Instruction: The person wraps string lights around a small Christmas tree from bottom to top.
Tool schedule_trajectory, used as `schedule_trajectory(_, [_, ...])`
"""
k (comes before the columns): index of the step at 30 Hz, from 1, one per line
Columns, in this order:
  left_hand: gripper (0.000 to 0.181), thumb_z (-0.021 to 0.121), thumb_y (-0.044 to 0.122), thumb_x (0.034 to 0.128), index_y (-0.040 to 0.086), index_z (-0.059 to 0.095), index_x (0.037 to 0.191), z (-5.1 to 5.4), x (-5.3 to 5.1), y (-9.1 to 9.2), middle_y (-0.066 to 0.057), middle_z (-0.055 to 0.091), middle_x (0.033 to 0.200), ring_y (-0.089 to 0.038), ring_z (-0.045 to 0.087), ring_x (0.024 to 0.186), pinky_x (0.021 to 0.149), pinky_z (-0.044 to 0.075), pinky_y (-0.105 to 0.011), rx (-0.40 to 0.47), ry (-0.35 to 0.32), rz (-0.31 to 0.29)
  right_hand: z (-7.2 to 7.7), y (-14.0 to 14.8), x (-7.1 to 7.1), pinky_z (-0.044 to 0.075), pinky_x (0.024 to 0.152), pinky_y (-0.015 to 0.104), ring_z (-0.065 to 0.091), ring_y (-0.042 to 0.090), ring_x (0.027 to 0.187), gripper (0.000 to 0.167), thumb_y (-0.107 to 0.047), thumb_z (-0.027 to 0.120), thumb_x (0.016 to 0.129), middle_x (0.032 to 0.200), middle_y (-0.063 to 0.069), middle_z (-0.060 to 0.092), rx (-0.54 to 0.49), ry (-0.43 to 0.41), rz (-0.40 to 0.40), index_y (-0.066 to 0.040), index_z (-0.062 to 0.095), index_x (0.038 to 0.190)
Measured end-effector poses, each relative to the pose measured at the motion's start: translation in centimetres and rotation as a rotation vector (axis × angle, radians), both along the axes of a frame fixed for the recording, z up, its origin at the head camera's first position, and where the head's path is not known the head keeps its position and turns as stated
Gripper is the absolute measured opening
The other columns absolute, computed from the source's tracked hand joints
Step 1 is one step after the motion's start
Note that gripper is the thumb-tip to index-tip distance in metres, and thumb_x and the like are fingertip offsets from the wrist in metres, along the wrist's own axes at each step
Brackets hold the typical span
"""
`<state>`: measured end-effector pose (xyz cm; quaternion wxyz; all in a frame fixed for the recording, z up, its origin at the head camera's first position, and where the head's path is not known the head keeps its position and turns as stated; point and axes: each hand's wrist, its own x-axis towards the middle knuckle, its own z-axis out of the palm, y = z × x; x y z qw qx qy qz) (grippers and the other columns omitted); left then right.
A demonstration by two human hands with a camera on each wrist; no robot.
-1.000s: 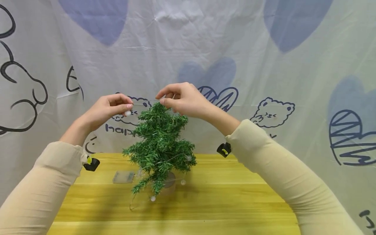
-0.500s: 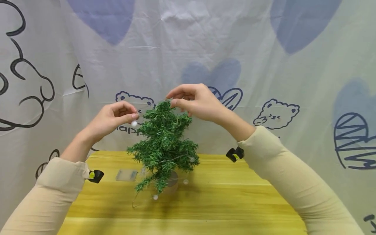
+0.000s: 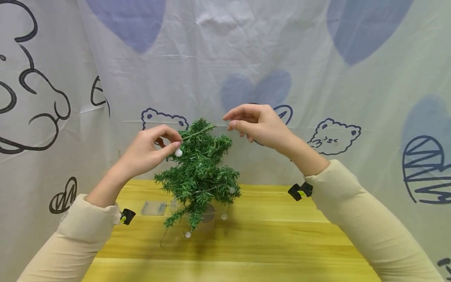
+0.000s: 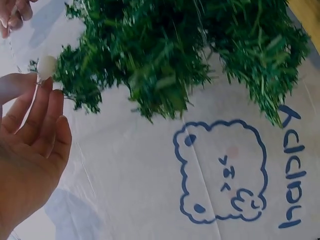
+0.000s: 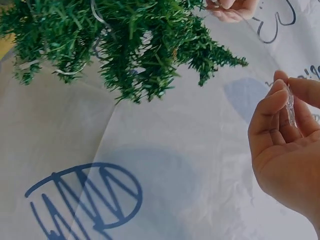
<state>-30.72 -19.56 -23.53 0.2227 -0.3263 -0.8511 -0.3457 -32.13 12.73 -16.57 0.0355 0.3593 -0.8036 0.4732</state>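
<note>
A small green artificial Christmas tree (image 3: 199, 172) stands on the table, with a thin string of lights wound round its lower branches. My left hand (image 3: 149, 150) is left of the treetop, thumb and finger pinching the light string beside a white ball bulb (image 4: 47, 66). To the right of the tip, my right hand (image 3: 262, 123) pinches a clear, narrow piece (image 5: 291, 107) of the string, its exact shape partly hidden by fingers. Between the hands the wire passes near the treetop and is hard to make out.
A flat clear box (image 3: 154, 208) lies on the wooden table (image 3: 282, 235), left of the pot (image 3: 208, 219). Loose wire with another white ball (image 3: 188, 234) hangs low in front of the tree. Behind hangs a printed cloth (image 3: 197, 58).
My right hand has moved right, off the treetop. My left hand has come right and slightly down with the ball bulb, closer to the branches. The view has shifted slightly.
</note>
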Motion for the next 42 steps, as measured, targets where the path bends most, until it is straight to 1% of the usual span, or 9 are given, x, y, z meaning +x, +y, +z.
schedule_trajectory(9, [0.015,0.073,0.002,0.0958,0.007,0.075,0.11,-0.5,0.2,2.4,-0.002,0.076,0.103,-0.013,0.065,0.09,0.071,0.05,-0.03,-0.023,0.116,0.001,-1.4,2.4,-0.1,0.052,0.058,0.034,0.06,0.024,0.072,0.024,-0.009,0.062,0.105,0.107,0.012,0.073,-0.105,-0.109,0.093,0.0,0.071,0.125])
schedule_trajectory(12, [0.015,0.076,0.002,0.0938,0.007,0.076,0.108,-0.7,0.1,3.5,-0.003,0.076,0.102,-0.016,0.066,0.09,0.074,0.053,-0.036,-0.02,0.166,0.031,-2.0,3.0,-0.1,0.053,0.057,0.032,0.061,0.021,0.071,0.023,-0.006,0.058,0.106,0.108,0.012,0.07,-0.195,-0.202,0.132,-0.002,0.072,0.123])
schedule_trajectory(15, [0.014,0.078,0.003,0.0919,0.008,0.077,0.105,-1.0,0.1,4.6,-0.004,0.077,0.1,-0.021,0.066,0.09,0.078,0.055,-0.041,-0.033,0.269,0.068,-2.7,3.4,-0.2,0.054,0.056,0.029,0.063,0.019,0.072,0.024,-0.003,0.055,0.106,0.108,0.01,0.068,-0.288,-0.276,0.157,-0.008,0.074,0.12])
schedule_trajectory(19, [0.013,0.081,0.007,0.09,0.01,0.078,0.103,-1.4,0.1,5.8,-0.004,0.077,0.098,-0.024,0.067,0.089,0.08,0.055,-0.041,-0.064,0.403,0.134,-3.3,3.5,-0.4,0.053,0.055,0.027,0.062,0.018,0.072,0.024,-0.005,0.055,0.106,0.108,0.01,0.066,-0.375,-0.326,0.109,-0.011,0.075,0.118])
schedule_trajectory(23, [0.014,0.083,0.01,0.0898,0.011,0.078,0.103,-1.7,0.1,6.3,-0.002,0.076,0.099,-0.024,0.066,0.089,0.079,0.055,-0.041,-0.076,0.449,0.179,-3.4,3.2,-1.0,0.052,0.057,0.026,0.061,0.016,0.071,0.024,-0.012,0.057,0.107,0.113,0.01,0.064,-0.416,-0.378,-0.016,-0.009,0.071,0.126])
schedule_trajectory(27, [0.014,0.081,0.01,0.0912,0.009,0.077,0.104,-1.7,0.1,6.3,-0.006,0.073,0.103,-0.027,0.067,0.091,0.08,0.054,-0.044,-0.019,0.471,0.195,-3.3,2.9,-1.9,0.053,0.061,0.025,0.061,0.015,0.074,0.036,-0.016,0.058,0.107,0.118,0.008,0.065,-0.45,-0.44,-0.1,-0.003,0.063,0.14])
schedule_trajectory(32, [0.01,0.075,0.009,0.0952,0.004,0.075,0.104,-0.9,-0.2,5.4,-0.011,0.069,0.103,-0.027,0.064,0.088,0.073,0.051,-0.04,0.081,0.467,0.192,-3.5,2.2,-3.7,0.053,0.064,0.025,0.062,0.015,0.078,0.037,-0.016,0.057,0.108,0.128,0.009,0.066,-0.452,-0.489,-0.159,-0.007,0.062,0.143])
schedule_trajectory(37, [0.01,0.07,0.007,0.0984,0.003,0.074,0.106,0.5,-0.7,4.5,-0.011,0.068,0.103,-0.025,0.062,0.089,0.069,0.047,-0.036,0.108,0.401,0.178,-3.7,0.8,-5.8,0.054,0.065,0.026,0.064,0.016,0.078,0.035,-0.014,0.058,0.107,0.141,0.014,0.062,-0.402,-0.521,-0.195,-0.01,0.065,0.141])
schedule_trajectory(42, [0.013,0.066,0.007,0.1007,0.002,0.074,0.11,1.9,-1.5,3.5,-0.012,0.069,0.105,-0.025,0.063,0.091,0.068,0.043,-0.035,0.113,0.298,0.167,-3.5,-1.0,-7.1,0.055,0.067,0.026,0.065,0.017,0.081,0.035,-0.012,0.056,0.108,0.14,0.012,0.064,-0.333,-0.539,-0.19,-0.011,0.064,0.142])
